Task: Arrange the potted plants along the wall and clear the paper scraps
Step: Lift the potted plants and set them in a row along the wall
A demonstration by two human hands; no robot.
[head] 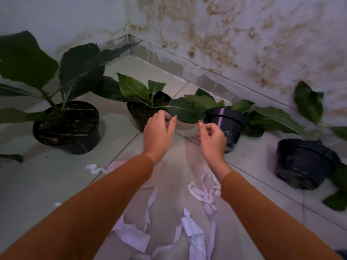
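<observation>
Both hands, left hand (157,132) and right hand (213,139), hover empty with fingers loosely curled above the tiled floor (47,184). Four potted plants (66,126) stand near the stained wall (244,34); paper scraps (195,233) litter the tiles below.

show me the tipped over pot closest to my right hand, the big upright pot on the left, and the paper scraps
tipped-over pot (226,120): head view, on its dark side wall.
big upright pot (67,124): head view, on its soil surface.
paper scraps (195,235): head view, on a white strip.

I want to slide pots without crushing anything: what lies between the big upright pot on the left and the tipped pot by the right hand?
In the head view, a smaller upright pot stands between the big pot and the tipped pot, its leaves reaching across.
</observation>
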